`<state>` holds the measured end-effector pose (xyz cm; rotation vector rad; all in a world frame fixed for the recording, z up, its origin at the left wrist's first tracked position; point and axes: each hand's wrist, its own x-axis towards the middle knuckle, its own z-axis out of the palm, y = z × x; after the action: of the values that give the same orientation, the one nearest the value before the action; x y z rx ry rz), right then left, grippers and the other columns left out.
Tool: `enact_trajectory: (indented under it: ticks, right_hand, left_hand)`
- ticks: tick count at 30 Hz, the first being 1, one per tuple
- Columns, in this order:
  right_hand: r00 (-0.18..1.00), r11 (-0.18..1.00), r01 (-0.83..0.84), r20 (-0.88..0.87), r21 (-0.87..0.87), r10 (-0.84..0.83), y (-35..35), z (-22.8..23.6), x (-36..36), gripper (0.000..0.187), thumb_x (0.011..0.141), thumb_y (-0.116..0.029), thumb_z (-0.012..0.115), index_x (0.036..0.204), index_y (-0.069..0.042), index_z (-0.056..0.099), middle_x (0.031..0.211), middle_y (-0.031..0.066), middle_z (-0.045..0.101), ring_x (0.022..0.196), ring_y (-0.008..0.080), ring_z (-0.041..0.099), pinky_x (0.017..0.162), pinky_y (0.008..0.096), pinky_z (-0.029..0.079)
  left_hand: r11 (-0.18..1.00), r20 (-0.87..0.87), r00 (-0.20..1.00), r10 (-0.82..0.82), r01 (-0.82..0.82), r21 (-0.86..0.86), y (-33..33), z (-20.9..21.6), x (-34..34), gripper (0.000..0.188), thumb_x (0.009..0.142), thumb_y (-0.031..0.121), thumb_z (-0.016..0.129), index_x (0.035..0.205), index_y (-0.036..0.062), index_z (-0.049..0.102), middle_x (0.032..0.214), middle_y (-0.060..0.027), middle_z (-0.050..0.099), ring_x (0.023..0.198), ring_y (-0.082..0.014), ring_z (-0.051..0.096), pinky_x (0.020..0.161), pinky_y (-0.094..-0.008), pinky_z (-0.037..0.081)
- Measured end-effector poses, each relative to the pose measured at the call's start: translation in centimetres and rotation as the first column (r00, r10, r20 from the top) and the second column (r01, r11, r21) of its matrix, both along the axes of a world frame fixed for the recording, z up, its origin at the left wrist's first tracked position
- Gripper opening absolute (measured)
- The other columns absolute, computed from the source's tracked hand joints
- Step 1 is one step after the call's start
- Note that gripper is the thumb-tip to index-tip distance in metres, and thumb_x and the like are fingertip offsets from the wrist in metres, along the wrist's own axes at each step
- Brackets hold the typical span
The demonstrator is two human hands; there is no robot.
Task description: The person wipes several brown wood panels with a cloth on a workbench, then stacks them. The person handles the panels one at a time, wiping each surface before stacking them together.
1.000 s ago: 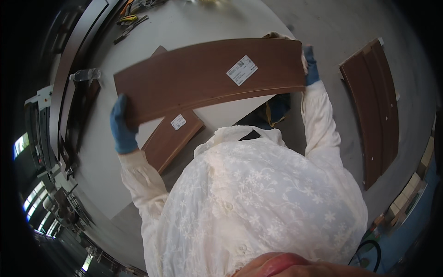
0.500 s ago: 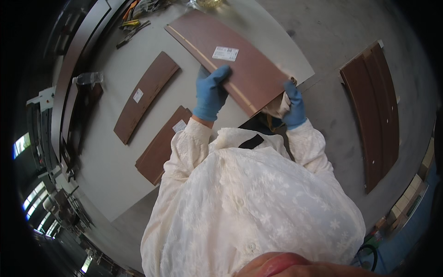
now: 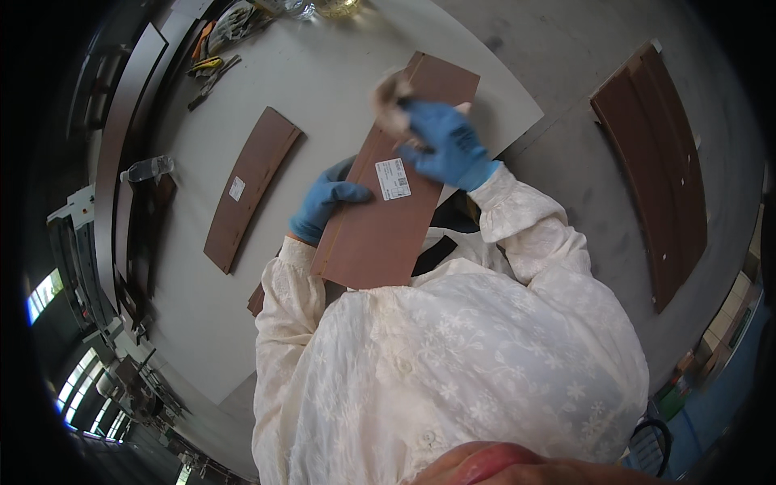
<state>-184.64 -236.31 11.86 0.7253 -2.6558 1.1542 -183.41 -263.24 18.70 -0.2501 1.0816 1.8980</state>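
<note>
A reddish-brown flat panel point(image 3: 376, 238) with a white label point(image 3: 394, 179) is held tilted in front of my chest, its far end pointing up and right. My left hand point(image 3: 327, 198), in a blue glove, grips its left long edge with the thumb on top. In my right hand point(image 3: 449, 144), also gloved in blue, a beige cloth point(image 3: 392, 103) is pressed near the left edge of the panel's far end. Motion smears the cloth and those fingers somewhat. A second labelled brown panel point(image 3: 252, 190) lies on the pale table, left of my left hand.
The pale table point(image 3: 202, 339) carries a clear bottle point(image 3: 148, 168) at left and hand tools point(image 3: 212, 77) at far left. Part of another brown panel point(image 3: 256, 301) shows beside my left sleeve. Larger brown panels point(image 3: 659, 182) stand at right, beyond the table edge.
The held panel has swung from slanting down-right to slanting up-right and come nearer my chest. My right hand has moved from its near right corner, with the cloth, up to its far end.
</note>
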Motion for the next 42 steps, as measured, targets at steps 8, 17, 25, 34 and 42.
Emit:
enact_trajectory:
  ticks: [8,17,25,34,42]
  right_hand:
    - [0.96,0.987,-0.076,0.279,0.14,0.035,2.1,-7.1,-7.0,0.047,0.102,-0.045,0.048,0.139,-0.017,0.059,0.15,0.0197,0.051,0.137,0.0367,0.049,0.113,0.0467,0.04]
    - [0.69,0.768,0.62,0.577,-0.161,-0.437,8.8,-11.7,-13.0,0.034,0.102,-0.024,0.056,0.126,-0.004,0.069,0.124,0.0175,0.071,0.112,0.0344,0.069,0.095,0.0409,0.055]
    - [0.993,0.992,-0.106,0.059,0.065,0.102,-0.6,-5.7,-4.8,0.048,0.092,-0.03,0.069,0.138,-0.018,0.064,0.147,0.0162,0.056,0.136,0.0355,0.052,0.116,0.0463,0.04]
    - [0.841,0.927,0.36,0.467,-0.107,-0.273,5.7,-15.5,-16.2,0.04,0.1,-0.029,0.059,0.135,-0.011,0.066,0.143,0.018,0.061,0.125,0.0299,0.063,0.107,0.0366,0.05]
    - [0.979,0.965,0.085,0.201,-0.249,-0.034,3.7,-8.2,-4.3,0.046,0.094,-0.028,0.066,0.133,-0.005,0.065,0.139,0.0212,0.063,0.124,0.0329,0.064,0.105,0.0428,0.051]
  left_hand:
    - [0.996,0.025,1.0,0.009,-0.006,-0.089,0.2,-1.3,1.4,0.083,0.075,0.014,0.074,0.148,-0.0106,0.044,0.13,-0.023,0.064,0.111,-0.0288,0.069,0.098,-0.0394,0.057]
    - [0.985,0.068,0.995,0.072,-0.06,-0.16,-0.5,-1.1,1.9,0.079,0.084,0.02,0.074,0.15,-0.0086,0.042,0.129,-0.0225,0.065,0.107,-0.0266,0.07,0.094,-0.0367,0.059]
    - [0.992,0.029,0.998,0.057,-0.054,-0.114,-0.7,-2.3,1.8,0.079,0.084,0.018,0.075,0.15,-0.0107,0.041,0.131,-0.0244,0.064,0.109,-0.027,0.07,0.094,-0.0374,0.059]
    - [0.985,0.059,0.997,0.048,-0.038,-0.166,-0.7,-1.9,1.7,0.08,0.084,0.016,0.075,0.151,-0.0108,0.04,0.13,-0.0237,0.064,0.107,-0.0267,0.071,0.093,-0.0367,0.06]
    - [0.994,0.074,0.996,0.057,-0.05,-0.099,-0.8,-2.7,1.5,0.077,0.084,0.015,0.074,0.149,-0.0089,0.043,0.13,-0.0216,0.065,0.106,-0.0255,0.071,0.093,-0.0369,0.06]
